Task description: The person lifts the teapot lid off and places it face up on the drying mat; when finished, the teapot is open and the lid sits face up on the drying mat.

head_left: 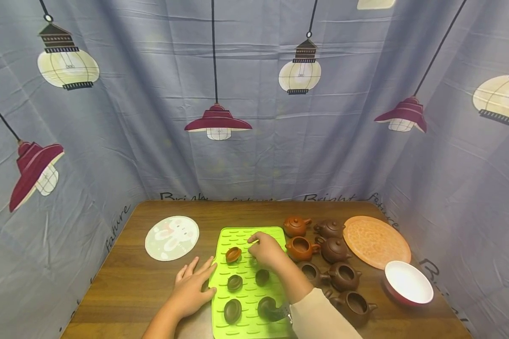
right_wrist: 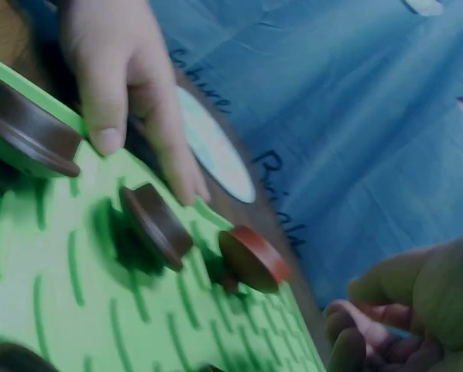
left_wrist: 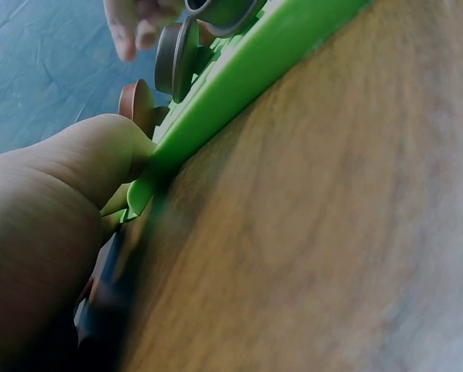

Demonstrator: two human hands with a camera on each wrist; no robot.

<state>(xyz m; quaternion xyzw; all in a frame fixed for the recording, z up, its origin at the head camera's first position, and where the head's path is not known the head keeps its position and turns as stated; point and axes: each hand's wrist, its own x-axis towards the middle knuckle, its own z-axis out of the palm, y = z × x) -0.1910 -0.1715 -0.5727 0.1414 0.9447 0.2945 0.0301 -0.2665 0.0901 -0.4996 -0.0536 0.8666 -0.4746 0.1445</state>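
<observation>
The mat (head_left: 248,294) runs twelve-to-six — left hand (head_left: 192,287), fingers spread, touches its nine-o'clock edge; right hand (head_left: 267,252), fingers bent — hold unclear.

The wood-grained bench (head_left: 127,285) directly supports, from left to right, a round rabbit-printed mat (head_left: 172,238), a ribbed green mat (head_left: 247,301), a cluster of orange-brown and dark-brown teapots (head_left: 335,252), a round orange mat (head_left: 375,241) and a red-sided, white-lined bowl (head_left: 408,282).
</observation>
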